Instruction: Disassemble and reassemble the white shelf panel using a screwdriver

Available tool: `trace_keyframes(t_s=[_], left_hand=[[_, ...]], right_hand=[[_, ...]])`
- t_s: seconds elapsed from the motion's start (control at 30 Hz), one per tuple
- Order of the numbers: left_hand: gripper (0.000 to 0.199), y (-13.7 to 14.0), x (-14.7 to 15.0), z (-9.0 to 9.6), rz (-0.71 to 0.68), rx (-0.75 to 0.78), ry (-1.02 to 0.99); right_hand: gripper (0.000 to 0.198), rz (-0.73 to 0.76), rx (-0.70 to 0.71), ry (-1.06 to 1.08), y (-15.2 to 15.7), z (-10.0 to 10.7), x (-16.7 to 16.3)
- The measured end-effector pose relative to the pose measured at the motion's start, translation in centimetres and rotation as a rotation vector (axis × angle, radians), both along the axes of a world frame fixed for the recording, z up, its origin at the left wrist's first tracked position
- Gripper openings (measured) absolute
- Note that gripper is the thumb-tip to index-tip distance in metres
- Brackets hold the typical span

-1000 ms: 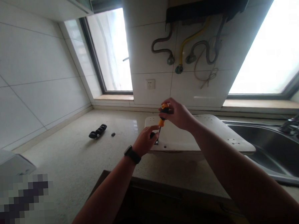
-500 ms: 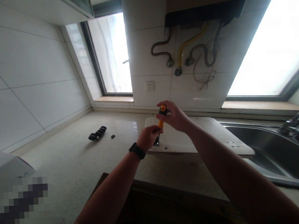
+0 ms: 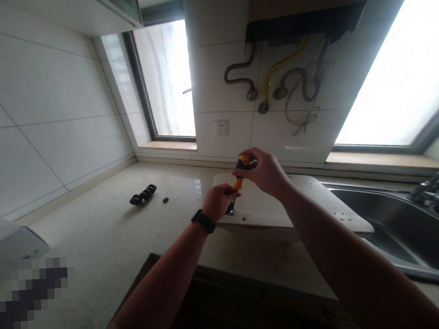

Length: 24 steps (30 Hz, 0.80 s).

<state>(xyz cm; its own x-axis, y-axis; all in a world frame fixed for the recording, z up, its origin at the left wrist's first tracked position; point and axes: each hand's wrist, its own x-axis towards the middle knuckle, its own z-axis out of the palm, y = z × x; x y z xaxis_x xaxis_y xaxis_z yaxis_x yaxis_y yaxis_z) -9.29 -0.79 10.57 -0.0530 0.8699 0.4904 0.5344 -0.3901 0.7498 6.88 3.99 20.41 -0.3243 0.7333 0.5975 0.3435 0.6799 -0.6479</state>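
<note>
My right hand (image 3: 267, 174) grips the yellow-and-black handle of a screwdriver (image 3: 238, 182), which stands nearly upright. Lower down, my left hand (image 3: 216, 202) pinches around the screwdriver's shaft just under the handle; its fingers hide most of the shaft and the tip. Beneath that hand a small dark metal fitting (image 3: 230, 211) shows at the left end of a white board (image 3: 269, 210). Small holes mark the board's corners. On the counter to the left lie a row of black caster wheels (image 3: 143, 195) and a little heap of dark screws (image 3: 166, 199).
The board lies on a speckled counter (image 3: 108, 229), its right end beside a steel sink (image 3: 386, 224) with a faucet (image 3: 427, 188). Pipes (image 3: 239, 80) hang from a wall unit behind. A white box (image 3: 17, 240) stands at the left edge.
My right hand and the screwdriver handle have shifted slightly right, and the grip on the handle has turned a little. My left hand stays at the shaft. The view has moved slightly.
</note>
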Motion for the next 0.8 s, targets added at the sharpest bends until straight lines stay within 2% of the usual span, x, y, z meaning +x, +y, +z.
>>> trace_keyframes(t_s=[0.17, 0.3, 0.37, 0.47, 0.53, 0.63, 0.8], left_hand=[[0.020, 0.1, -0.1, -0.3, 0.044, 0.016, -0.043], [0.021, 0.2, 0.1, -0.5, 0.055, 0.022, -0.058], [0.020, 0.2, 0.3, -0.5, 0.058, 0.028, -0.059], [0.020, 0.1, 0.4, -0.5, 0.053, 0.040, -0.047], [0.018, 0.0, 0.4, -0.3, 0.024, 0.042, -0.051], [0.017, -0.2, 0.3, 0.1, -0.082, 0.038, -0.127], [0.025, 0.1, -0.2, 0.8, -0.278, 0.019, -0.238]], right_hand=[[0.053, 0.272, -0.075, 0.017, -0.2, 0.1, 0.1], [0.051, 0.374, -0.103, 0.036, -0.1, -0.2, -0.3], [0.044, 0.310, -0.070, 0.046, -0.2, -0.2, -0.6], [0.030, 0.028, 0.059, -0.066, -0.5, 0.1, -0.8], [0.030, -0.110, 0.113, -0.160, -0.7, 0.4, -0.7], [0.039, -0.126, 0.106, -0.154, -0.7, 0.8, -0.6], [0.049, -0.024, 0.020, -0.012, 0.2, 0.3, -0.5]])
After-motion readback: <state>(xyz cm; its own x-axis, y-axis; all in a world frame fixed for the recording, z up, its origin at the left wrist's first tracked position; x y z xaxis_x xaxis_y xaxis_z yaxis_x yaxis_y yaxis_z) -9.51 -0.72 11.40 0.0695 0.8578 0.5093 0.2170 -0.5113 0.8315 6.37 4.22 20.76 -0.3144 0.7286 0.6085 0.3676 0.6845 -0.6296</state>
